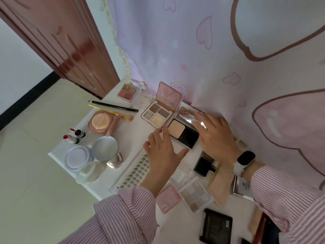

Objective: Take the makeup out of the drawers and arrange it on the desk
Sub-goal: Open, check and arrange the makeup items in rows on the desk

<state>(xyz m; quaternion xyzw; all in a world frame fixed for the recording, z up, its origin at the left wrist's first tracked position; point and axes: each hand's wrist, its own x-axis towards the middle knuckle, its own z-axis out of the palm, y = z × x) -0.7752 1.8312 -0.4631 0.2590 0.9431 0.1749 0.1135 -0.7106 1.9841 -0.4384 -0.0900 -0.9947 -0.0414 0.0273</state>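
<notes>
Both hands (162,148) (215,136) touch the open powder compact (182,133).

Pink heart-print curtain (202,50) hangs behind desk; reddish wooden door (58,37) at left; beige floor (26,173) below.

Glossy black plastic on the powder compact (184,133), its lid (190,114) mirror-bright. Shiny chrome-like egg-shaped case (115,160). Clear plastic lash tray (133,171). Smooth white worktop (135,138). Matt printed cloth backdrop (193,50). Glossy reddish wooden door (66,46). Striped cloth sleeves (126,213).

Print on the pink card (168,198) is too small to read
</notes>
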